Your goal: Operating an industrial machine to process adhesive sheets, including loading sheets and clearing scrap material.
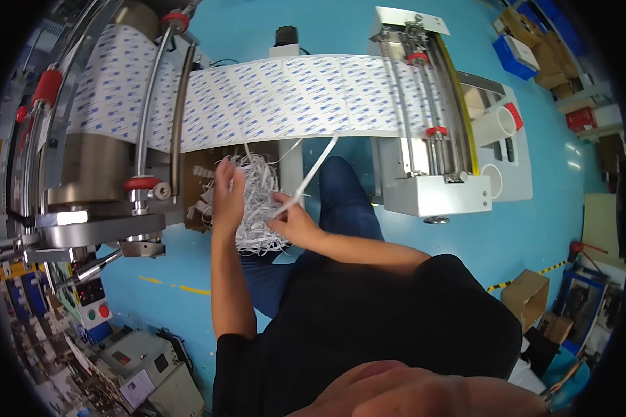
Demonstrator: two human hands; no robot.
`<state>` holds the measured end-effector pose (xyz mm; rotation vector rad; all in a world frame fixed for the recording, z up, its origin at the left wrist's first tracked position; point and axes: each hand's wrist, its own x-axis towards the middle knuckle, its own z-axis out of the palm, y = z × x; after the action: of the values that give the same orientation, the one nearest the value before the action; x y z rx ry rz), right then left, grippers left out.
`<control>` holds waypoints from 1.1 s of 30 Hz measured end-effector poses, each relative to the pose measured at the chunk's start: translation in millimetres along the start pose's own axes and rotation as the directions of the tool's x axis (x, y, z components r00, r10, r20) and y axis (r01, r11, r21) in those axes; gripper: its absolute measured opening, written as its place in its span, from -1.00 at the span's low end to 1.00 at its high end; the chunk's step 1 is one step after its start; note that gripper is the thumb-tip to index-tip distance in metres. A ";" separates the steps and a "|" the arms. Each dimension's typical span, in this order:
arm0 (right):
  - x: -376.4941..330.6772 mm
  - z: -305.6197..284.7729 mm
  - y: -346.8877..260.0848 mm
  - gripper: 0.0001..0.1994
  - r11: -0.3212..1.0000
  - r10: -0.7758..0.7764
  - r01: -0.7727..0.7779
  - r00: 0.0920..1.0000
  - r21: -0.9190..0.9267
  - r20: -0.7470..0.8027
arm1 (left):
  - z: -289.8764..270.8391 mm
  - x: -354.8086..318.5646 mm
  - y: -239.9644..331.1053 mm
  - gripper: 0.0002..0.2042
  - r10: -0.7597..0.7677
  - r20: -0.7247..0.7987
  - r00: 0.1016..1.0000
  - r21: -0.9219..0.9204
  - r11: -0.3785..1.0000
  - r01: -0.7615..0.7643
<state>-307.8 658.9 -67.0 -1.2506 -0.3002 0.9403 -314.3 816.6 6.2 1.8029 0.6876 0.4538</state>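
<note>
A wide white web of printed sheet material (292,97) with blue marks stretches between two machine units in front of me. From its near edge a narrow white strip (315,172) slants down to my right hand (295,221), which is closed on the strip's lower part. My left hand (229,196) is raised at the left side of a heap of tangled white strips (259,198). Its fingers are stretched out, and I see nothing held in it. The heap sits in a brown cardboard box (194,208), largely covered by the strips and my left arm.
A roller unit with a large roll (94,167) stands on the left. On the right is a white-sided roller machine (438,194). My knee (337,177) reaches near the web. Farther right are a blue bin (516,59) and a cardboard box (525,295); a control cabinet (142,375) stands lower left.
</note>
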 end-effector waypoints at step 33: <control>-26.9 -372.5 -201.4 -0.50 0.908 0.061 -0.306 0.772 -0.286 -0.633 | -168.6 9.4 -66.5 -0.70 -0.219 0.339 0.915 0.075 0.976 0.206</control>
<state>10.8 386.1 -2.7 -1.9016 0.1838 0.5993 -425.4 960.0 -1.8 1.7591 0.6372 -0.0254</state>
